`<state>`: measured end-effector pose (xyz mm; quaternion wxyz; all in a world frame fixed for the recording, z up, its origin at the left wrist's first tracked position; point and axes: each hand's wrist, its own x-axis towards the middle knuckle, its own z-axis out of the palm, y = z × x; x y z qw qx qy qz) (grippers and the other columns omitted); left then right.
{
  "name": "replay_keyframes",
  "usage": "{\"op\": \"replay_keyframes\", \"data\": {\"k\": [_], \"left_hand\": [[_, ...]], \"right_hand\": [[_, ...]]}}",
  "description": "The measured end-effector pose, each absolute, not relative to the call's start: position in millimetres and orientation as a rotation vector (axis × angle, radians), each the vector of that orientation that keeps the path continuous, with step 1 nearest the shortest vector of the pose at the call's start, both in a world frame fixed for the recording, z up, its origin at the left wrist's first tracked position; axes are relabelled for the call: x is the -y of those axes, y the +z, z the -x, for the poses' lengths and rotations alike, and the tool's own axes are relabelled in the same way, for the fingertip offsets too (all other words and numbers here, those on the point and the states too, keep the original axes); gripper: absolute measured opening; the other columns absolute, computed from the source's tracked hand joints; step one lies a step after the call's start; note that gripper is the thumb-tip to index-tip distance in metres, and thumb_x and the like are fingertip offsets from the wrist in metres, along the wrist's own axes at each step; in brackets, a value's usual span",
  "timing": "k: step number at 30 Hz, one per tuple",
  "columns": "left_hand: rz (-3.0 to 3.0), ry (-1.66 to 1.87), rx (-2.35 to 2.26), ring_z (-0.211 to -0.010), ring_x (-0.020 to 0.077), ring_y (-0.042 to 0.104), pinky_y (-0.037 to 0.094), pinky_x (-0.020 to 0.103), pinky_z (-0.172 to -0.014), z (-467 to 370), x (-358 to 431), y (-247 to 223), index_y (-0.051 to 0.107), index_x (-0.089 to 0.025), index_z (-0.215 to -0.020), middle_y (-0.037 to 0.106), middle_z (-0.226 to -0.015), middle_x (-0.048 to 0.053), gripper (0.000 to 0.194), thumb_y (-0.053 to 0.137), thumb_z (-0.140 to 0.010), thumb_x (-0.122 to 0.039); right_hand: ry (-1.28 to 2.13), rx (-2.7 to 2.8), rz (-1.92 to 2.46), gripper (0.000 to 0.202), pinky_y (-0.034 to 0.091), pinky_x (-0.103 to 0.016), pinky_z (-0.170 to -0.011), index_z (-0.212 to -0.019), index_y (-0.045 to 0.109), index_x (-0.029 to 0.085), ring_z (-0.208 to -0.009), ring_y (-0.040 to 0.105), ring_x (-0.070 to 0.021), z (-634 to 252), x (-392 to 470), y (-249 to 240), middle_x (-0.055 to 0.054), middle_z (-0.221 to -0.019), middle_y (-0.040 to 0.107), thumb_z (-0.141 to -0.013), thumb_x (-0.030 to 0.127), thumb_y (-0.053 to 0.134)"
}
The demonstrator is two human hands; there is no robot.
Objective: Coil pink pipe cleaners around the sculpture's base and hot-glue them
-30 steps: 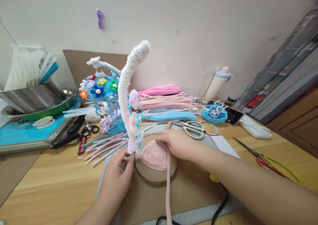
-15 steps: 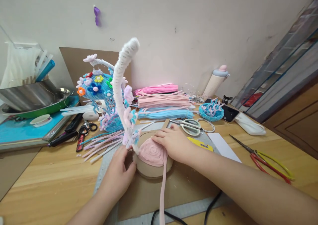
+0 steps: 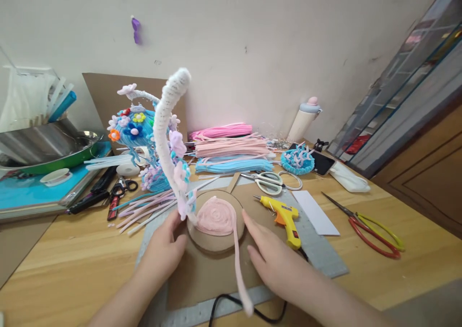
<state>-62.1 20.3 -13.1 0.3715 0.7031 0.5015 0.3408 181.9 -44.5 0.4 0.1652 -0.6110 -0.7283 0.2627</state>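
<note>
A round cardboard disc (image 3: 212, 244) lies in front of me with a flat coil of pink pipe cleaner (image 3: 216, 215) on it. The coil's loose tail hangs down over the cardboard sheet. A curved white wrapped stalk (image 3: 165, 125) with lilac and blue flowers rises from the disc's left edge. My left hand (image 3: 164, 250) holds the disc at that edge; its fingertips are partly hidden by the flowers. At the right edge, my right hand (image 3: 269, 252) is open, fingers stretched forward and its index fingertip at the rim, thumb apart.
A yellow glue gun (image 3: 285, 216) lies right of the disc, its black cord running in front. Farther right are a white card (image 3: 315, 212) and red-and-yellow-handled scissors (image 3: 375, 231). Behind lie pale-handled scissors (image 3: 269, 182) and pipe cleaner bundles (image 3: 231, 146). A flowered blue piece (image 3: 133, 130) stands left.
My right hand has come off the coil and drawn back to the disc's right edge, uncovering the glue gun. The pink tail swung rightward. My left hand stays at the disc's left edge.
</note>
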Motion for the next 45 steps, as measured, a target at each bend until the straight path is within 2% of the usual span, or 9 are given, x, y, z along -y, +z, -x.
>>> {"op": "replay_keyframes", "data": {"k": [5,12,15,22,26,30,37,41,45], "left_hand": [[-1.725,0.903,-1.461,-0.119,0.0286,0.055,0.043,0.050,-0.101,61,-10,-9,0.050,-0.019,-0.122,0.060,-0.124,0.010,0.056,0.043,-0.067,-0.017],[-2.188,0.686,-1.686,-0.130,0.0364,0.039,0.033,0.058,-0.106,72,9,-10,0.044,-0.014,-0.132,0.045,-0.139,0.016,0.063,0.050,-0.070,-0.024],[-2.214,0.703,-1.690,-0.130,0.0343,0.040,0.036,0.058,-0.104,70,30,-19,0.039,-0.018,-0.136,0.042,-0.139,0.015,0.060,0.046,-0.077,-0.023],[-2.227,0.929,-1.688,-0.130,0.0303,0.040,0.041,0.056,-0.101,47,73,-31,0.031,-0.023,-0.139,0.040,-0.139,0.014,0.053,0.042,-0.087,-0.022],[-2.360,0.854,-1.625,-0.125,0.0259,0.048,0.048,0.047,-0.097,41,87,-30,0.040,-0.024,-0.134,0.048,-0.137,0.011,0.046,0.044,-0.088,-0.022],[-2.673,0.478,-1.380,-0.123,0.0246,0.053,0.048,0.041,-0.099,28,95,-28,0.047,-0.024,-0.135,0.053,-0.138,0.007,0.047,0.049,-0.089,-0.029],[-2.716,-0.110,-1.218,-0.139,0.0347,0.024,0.030,0.050,-0.112,-24,86,-9,0.035,-0.004,-0.142,0.023,-0.148,0.021,0.085,0.045,-0.083,-0.065],[-2.640,-0.091,-1.210,-0.141,0.0347,0.015,0.023,0.049,-0.115,-46,79,-4,0.030,0.000,-0.143,0.016,-0.149,0.024,0.094,0.046,-0.081,-0.069],[-2.658,0.067,-0.952,-0.143,0.0275,0.012,0.020,0.046,-0.117,-54,73,-2,0.022,-0.010,-0.148,0.016,-0.153,0.016,0.081,0.047,-0.087,-0.057]], "right_hand": [[0.812,1.992,1.618,0.073,0.037,-0.042,-0.108,-0.151,0.016,0.014,-0.134,0.039,-0.0206,-198,11,-9,-0.013,-0.148,0.039,-0.080,0.006,0.035],[0.699,2.276,1.765,0.066,0.023,-0.048,-0.115,-0.147,0.026,0.002,-0.142,0.021,-0.0287,-200,52,-8,-0.020,-0.153,0.021,-0.083,0.013,0.041],[0.590,2.396,1.673,0.062,0.018,-0.053,-0.116,-0.147,0.027,0.007,-0.143,0.015,-0.0297,-191,73,-6,-0.015,-0.154,0.019,-0.090,0.025,0.042],[0.660,2.534,1.362,0.052,0.015,-0.051,-0.117,-0.146,0.032,0.023,-0.142,0.024,-0.0192,-195,83,-8,-0.001,-0.152,0.030,-0.098,0.043,0.033],[0.516,2.483,1.517,0.051,0.012,-0.058,-0.116,-0.144,0.036,0.023,-0.139,0.031,-0.0234,-203,85,-10,-0.003,-0.149,0.036,-0.095,0.038,0.042],[0.286,2.385,1.597,0.051,0.020,-0.060,-0.113,-0.145,0.035,0.021,-0.138,0.031,-0.0250,-219,90,-12,-0.005,-0.150,0.034,-0.095,0.027,0.040],[0.185,1.906,1.780,0.040,0.043,-0.045,-0.100,-0.124,0.056,0.014,-0.118,0.053,-0.0264,-267,78,-20,-0.015,-0.126,0.059,-0.093,0.032,0.038],[0.393,1.770,1.911,0.037,0.053,-0.039,-0.079,-0.117,0.058,0.015,-0.090,0.065,-0.0243,-277,58,-24,-0.011,-0.101,0.066,-0.089,0.034,0.043],[0.411,1.724,1.950,0.042,0.052,-0.039,-0.078,-0.124,0.052,0.016,-0.092,0.065,-0.0257,-275,45,-29,-0.010,-0.098,0.068,-0.087,0.037,0.044]]}}
